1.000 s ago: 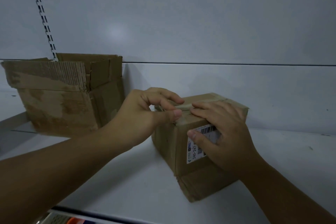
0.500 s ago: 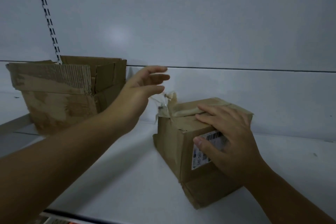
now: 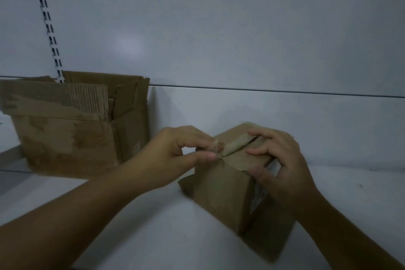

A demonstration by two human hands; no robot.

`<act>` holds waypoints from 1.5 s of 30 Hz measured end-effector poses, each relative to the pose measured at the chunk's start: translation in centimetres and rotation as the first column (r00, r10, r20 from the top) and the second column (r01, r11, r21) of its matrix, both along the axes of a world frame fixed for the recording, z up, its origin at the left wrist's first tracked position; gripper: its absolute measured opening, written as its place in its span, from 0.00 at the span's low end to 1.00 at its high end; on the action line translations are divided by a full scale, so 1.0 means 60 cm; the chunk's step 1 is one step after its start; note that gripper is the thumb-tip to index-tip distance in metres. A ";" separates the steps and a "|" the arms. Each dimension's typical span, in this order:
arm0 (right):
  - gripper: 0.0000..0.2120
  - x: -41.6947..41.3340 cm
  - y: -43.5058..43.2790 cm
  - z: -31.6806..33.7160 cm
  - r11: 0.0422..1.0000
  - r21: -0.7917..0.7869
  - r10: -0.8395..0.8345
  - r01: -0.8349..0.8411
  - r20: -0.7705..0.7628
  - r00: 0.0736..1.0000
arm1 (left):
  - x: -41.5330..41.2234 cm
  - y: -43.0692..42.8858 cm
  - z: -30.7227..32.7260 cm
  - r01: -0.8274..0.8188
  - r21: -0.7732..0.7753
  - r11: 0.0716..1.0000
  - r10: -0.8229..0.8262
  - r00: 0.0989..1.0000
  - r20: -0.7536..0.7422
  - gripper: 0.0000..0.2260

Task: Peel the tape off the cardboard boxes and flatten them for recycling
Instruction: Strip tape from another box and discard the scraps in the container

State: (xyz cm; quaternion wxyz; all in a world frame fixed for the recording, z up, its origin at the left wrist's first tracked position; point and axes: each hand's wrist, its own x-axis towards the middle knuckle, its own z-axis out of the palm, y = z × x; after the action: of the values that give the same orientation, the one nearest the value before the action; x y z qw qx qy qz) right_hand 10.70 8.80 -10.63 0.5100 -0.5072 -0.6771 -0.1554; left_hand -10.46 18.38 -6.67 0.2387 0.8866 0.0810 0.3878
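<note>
Peeling tape [image 3: 215,146] off small box [image 3: 223,190]
Tape end pinched by left hand [image 3: 175,151] fingers; right hand [image 3: 282,166] fingers curl round box top. Pull low along seam, box braced.
</note>
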 end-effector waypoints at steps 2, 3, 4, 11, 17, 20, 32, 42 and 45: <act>0.26 -0.013 -0.008 -0.001 0.992 0.073 -0.104 0.099 0.061 0.993 | 0.000 0.005 0.012 -0.001 -0.102 0.995 -0.003 0.999 -0.047 0.07; 0.26 -0.021 -0.012 -0.001 0.989 0.103 -0.113 0.104 0.093 0.989 | 0.002 0.005 0.019 -0.004 -0.150 0.989 -0.008 0.997 -0.080 0.06; 0.24 -0.029 -0.016 -0.003 0.990 0.118 -0.096 0.080 0.139 0.986 | 0.004 0.002 0.028 -0.002 -0.180 0.984 -0.017 0.994 -0.108 0.08; 0.14 -0.047 -0.014 -0.010 0.991 0.126 0.030 -0.046 0.128 0.991 | 0.043 0.024 0.077 0.053 -0.269 0.962 -0.148 0.926 -0.348 0.12; 0.11 -0.044 -0.014 -0.010 0.994 0.077 0.065 -0.072 0.092 0.994 | 0.087 0.039 0.099 0.008 -0.404 0.915 -0.245 0.807 -0.538 0.13; 0.12 -0.037 -0.016 -0.005 0.994 0.046 0.091 -0.094 0.066 0.994 | 0.097 0.045 0.103 0.017 -0.427 0.904 -0.284 0.770 -0.571 0.16; 0.14 -0.039 0.001 0.128 0.775 -0.623 0.009 -0.110 -0.162 0.987 | 0.074 0.047 0.083 0.045 -0.624 0.780 -0.350 0.859 -0.375 0.25; 0.13 -0.049 0.019 0.146 0.605 -0.778 0.070 -0.172 -0.164 0.984 | 0.050 0.002 0.088 -0.135 -0.614 0.778 0.062 0.988 -0.139 0.18; 0.16 -0.050 0.020 0.147 0.600 -0.789 0.020 -0.134 -0.152 0.988 | 0.024 -0.033 0.045 -0.370 -0.142 0.918 0.386 0.916 0.112 0.05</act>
State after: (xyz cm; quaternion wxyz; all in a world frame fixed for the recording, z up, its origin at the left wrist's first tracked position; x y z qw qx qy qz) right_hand 7.71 10.02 -1.78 0.2792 -0.6604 -0.6624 0.2171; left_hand -9.05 16.42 -3.99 0.2163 0.8094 0.2569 0.4817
